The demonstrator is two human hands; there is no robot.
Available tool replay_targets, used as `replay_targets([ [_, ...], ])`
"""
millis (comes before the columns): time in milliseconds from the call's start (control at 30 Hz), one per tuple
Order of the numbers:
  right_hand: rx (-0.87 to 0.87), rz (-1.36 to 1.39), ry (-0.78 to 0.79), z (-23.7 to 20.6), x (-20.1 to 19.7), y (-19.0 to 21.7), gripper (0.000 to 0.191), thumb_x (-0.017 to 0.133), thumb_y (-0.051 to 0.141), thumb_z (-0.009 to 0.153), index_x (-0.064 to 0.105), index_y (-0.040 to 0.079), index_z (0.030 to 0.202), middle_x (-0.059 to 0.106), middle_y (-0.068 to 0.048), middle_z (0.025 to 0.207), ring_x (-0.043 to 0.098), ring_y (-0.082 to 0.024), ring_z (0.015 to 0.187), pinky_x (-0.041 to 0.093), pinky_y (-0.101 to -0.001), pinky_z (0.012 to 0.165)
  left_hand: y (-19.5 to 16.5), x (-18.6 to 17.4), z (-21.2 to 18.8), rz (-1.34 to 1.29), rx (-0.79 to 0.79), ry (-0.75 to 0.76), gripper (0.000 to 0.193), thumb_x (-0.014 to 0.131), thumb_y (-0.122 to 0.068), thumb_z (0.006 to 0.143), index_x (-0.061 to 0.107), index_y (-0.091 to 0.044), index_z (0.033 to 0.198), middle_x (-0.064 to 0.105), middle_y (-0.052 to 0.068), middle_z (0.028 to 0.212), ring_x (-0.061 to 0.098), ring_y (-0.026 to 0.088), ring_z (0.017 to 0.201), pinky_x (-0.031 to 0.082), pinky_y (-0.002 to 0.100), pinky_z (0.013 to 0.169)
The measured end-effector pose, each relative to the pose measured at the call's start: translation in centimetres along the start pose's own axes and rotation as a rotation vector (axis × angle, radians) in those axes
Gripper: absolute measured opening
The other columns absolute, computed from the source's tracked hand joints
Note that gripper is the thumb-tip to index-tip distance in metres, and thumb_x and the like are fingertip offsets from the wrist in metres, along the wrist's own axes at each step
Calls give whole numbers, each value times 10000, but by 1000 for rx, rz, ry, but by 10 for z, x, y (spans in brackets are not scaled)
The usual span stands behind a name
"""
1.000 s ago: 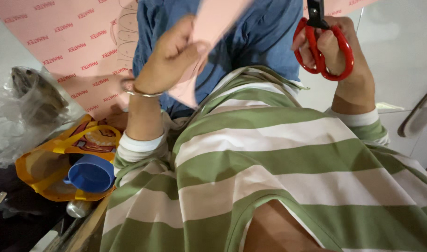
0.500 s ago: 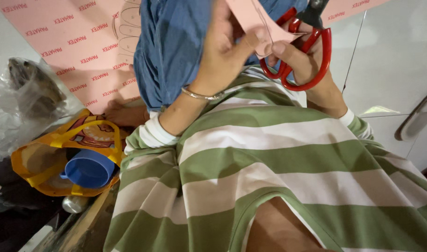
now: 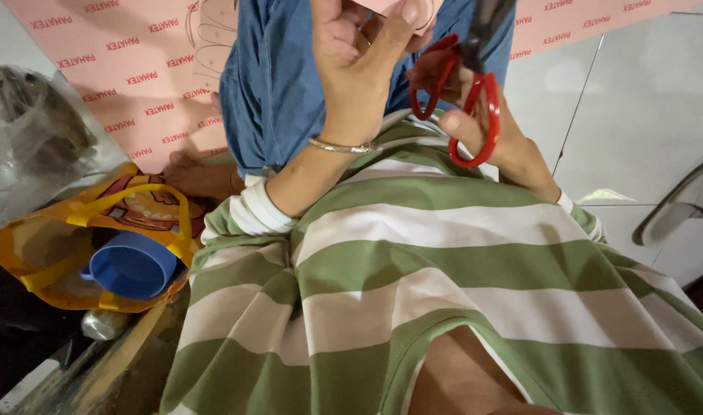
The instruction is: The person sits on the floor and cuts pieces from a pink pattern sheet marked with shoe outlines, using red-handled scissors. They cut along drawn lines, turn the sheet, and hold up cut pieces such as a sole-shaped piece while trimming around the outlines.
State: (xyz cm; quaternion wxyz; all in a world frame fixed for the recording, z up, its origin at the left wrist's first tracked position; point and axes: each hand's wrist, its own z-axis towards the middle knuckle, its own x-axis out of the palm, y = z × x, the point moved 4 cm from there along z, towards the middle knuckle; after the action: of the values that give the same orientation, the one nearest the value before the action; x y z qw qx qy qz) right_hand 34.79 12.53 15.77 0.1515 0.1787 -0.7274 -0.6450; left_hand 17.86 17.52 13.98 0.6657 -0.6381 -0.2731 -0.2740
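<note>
Nearest the camera, a green-and-white striped shirt (image 3: pixel 443 261) fills the lower frame, with both forearms raised from it toward the top edge. To the person's left, a blue cup (image 3: pixel 128 265) is seen lying inside a yellow bag (image 3: pixel 28 253), well apart from either hand.

Farther up, the left hand (image 3: pixel 359 69) is held with a thin bangle (image 3: pixel 342 146) at the wrist. Its grip is closed narrowly: a small pink paper piece (image 3: pixel 417 9) is pinched between thumb and fingers at the very top of the frame, where most of the piece is cut off from view.

Just beside it, on the right, the right hand (image 3: pixel 490 131) is wrapped through the red loops of the scissors (image 3: pixel 467 107), and the handles are held firmly. The scissors' long axis is tilted upward and slightly right, the dark blades being pointed at the top edge. How far the blades are parted cannot be told, since the tips are out of view. The paper piece lies just left of the blades and close to them; contact cannot be confirmed.

Behind the hands, a blue denim cloth (image 3: pixel 274 84) is draped, and beyond it a large pink printed sheet (image 3: pixel 121 69) is spread over pale floor tiles (image 3: pixel 643 100).
</note>
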Motion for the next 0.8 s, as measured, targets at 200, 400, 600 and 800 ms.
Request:
replay_targets([
  [200, -67, -355, 37, 3, 3, 0, 955, 616, 776, 931, 499, -24, 1438, 629, -138, 1333, 635, -225, 1186, 499, -393, 1092, 2, 6, 4, 14, 97, -37, 154, 800, -19, 1019, 650, -2, 1050, 705, 64, 949, 672, 106, 831, 554, 273, 752],
  [400, -47, -326, -1, 5, 4, 3, 950, 605, 774, 960, 487, -33, 1445, 658, -138, 1283, 638, -215, 1161, 509, -359, 1030, -3, 10, -1, 140, -5, -119, 122, 811, -52, 968, 723, 19, 921, 684, 20, 740, 558, 38, 581, 404, 204, 508],
  [600, -33, -303, 1, 6, 2, 9, 833, 598, 722, 992, 528, -38, 1324, 663, -121, 1139, 618, -191, 1014, 507, -337, 933, -8, 16, -1, 128, -15, -96, 151, 818, -103, 967, 718, 2, 926, 693, 38, 719, 573, 66, 529, 409, 233, 451],
  [800, -102, -324, -15, 6, 3, 14, 759, 571, 689, 1061, 547, -37, 1282, 655, -113, 1103, 611, -186, 958, 507, -311, 885, -9, 19, -6, 201, -19, -73, 175, 806, -114, 989, 727, 22, 911, 701, 48, 733, 579, 71, 538, 406, 227, 456],
])
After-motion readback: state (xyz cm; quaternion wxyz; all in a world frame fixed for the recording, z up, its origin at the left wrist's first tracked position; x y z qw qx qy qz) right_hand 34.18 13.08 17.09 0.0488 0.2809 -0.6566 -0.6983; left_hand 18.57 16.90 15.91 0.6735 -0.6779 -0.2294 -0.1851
